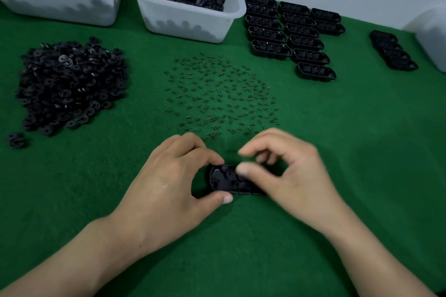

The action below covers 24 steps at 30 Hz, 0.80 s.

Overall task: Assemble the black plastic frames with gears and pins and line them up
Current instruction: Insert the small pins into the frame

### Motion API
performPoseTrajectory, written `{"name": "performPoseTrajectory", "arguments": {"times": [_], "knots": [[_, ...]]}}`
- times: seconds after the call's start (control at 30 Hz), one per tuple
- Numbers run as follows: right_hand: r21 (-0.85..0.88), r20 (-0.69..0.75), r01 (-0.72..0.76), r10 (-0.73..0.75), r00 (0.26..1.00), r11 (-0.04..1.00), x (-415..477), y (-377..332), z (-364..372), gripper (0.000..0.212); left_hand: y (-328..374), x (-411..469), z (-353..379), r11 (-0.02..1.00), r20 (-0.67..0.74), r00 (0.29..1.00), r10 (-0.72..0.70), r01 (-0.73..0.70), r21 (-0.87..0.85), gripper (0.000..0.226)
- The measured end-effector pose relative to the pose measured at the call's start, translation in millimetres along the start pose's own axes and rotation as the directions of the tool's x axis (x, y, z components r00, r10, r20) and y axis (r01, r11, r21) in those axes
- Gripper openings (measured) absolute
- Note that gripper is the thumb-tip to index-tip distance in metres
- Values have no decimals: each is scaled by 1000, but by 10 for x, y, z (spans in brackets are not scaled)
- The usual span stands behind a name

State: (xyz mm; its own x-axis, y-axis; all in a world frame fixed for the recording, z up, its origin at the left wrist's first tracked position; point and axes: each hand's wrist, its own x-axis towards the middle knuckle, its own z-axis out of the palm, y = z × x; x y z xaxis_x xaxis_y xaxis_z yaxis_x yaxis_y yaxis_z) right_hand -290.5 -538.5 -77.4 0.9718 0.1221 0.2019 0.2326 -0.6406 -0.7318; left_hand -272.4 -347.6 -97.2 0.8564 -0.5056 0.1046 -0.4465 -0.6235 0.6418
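A black oval plastic frame [225, 179] lies on the green felt near me, its inner posts facing up. My left hand [173, 181] grips its left end between thumb and fingers. My right hand [287, 173] covers the frame's right end, thumb pressed on the frame's middle and fingers curled above it; whether it pinches a small part is hidden. A heap of black gears [70, 84] sits at the left. Small pins [222, 94] are scattered across the middle. Rows of black frames [289, 36] are lined up at the back right.
Two white bins hold more black parts, one at the back left [60, 5] and one at the back middle [190, 21]. Another short row of frames [393, 53] lies far right beside a white container [432, 38]. A few stray gears [17, 140] lie at the left edge.
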Motion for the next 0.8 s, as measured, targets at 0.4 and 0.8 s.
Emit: {"name": "performPoseTrajectory", "arguments": {"times": [0.4, 0.8], "knots": [[-353, 8, -162, 177, 984, 921, 99, 191, -280, 14, 6, 2, -3, 1000, -1, 1000, -2, 2, -9, 49], [-542, 151, -38, 142, 978, 840, 195, 82, -270, 4, 0, -3, -5, 1000, -2, 1000, -2, 2, -12, 43]]}}
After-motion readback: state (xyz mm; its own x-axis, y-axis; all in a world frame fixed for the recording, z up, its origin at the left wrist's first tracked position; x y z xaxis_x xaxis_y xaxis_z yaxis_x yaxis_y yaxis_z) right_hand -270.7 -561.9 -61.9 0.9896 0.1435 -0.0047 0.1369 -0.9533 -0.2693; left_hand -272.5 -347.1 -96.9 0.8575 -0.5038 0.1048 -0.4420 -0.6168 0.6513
